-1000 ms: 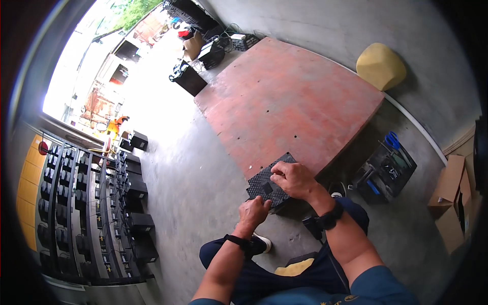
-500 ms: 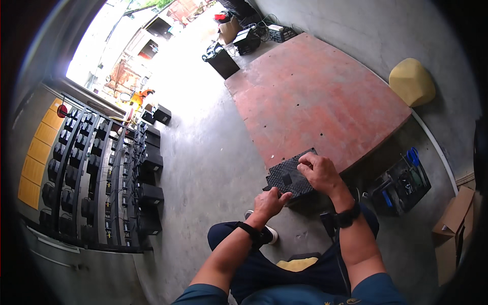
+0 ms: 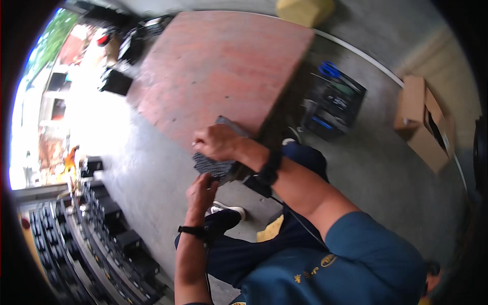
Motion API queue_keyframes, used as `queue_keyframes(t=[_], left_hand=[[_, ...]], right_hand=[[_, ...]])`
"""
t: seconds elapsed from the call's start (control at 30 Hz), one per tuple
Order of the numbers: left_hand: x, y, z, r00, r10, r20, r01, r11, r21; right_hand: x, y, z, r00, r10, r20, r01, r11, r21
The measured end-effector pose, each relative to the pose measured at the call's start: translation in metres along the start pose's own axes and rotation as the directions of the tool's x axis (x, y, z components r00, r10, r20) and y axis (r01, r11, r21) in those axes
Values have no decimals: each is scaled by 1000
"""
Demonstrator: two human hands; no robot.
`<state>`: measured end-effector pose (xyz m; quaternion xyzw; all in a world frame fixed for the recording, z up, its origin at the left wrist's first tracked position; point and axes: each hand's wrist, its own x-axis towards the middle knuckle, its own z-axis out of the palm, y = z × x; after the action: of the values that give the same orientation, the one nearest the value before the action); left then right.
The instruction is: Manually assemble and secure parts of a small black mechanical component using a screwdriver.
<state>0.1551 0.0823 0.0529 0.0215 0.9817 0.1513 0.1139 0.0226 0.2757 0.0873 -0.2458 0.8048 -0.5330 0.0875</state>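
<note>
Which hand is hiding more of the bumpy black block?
The right hand: it hides the middle of the black block, while the left hand is by its near edge.

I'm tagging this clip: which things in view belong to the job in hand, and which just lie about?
In hand, it seems:
black textured slab
right hand, over it
left hand, at its near edge

Seemingly lying about:
open cardboard box
black tool tray
blue-handled tool
yellow block
</note>
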Motion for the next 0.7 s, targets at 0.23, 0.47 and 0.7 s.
queue_keyframes(t=[0.23,0.47,0.7], left_hand=[[11,17,0,955,-296,13,293,949,120],[14,11,-7,995,-39,90,21,980,198],[5,17,-7,994,-96,-47,101,989,104]], right_hand=[[-8,-6,-15,992,73,99,-71,997,-28],[-6,-6,-14,989,103,109,-98,994,-52],[0,2,-8,1000,-5,-4,5,1000,-27]])
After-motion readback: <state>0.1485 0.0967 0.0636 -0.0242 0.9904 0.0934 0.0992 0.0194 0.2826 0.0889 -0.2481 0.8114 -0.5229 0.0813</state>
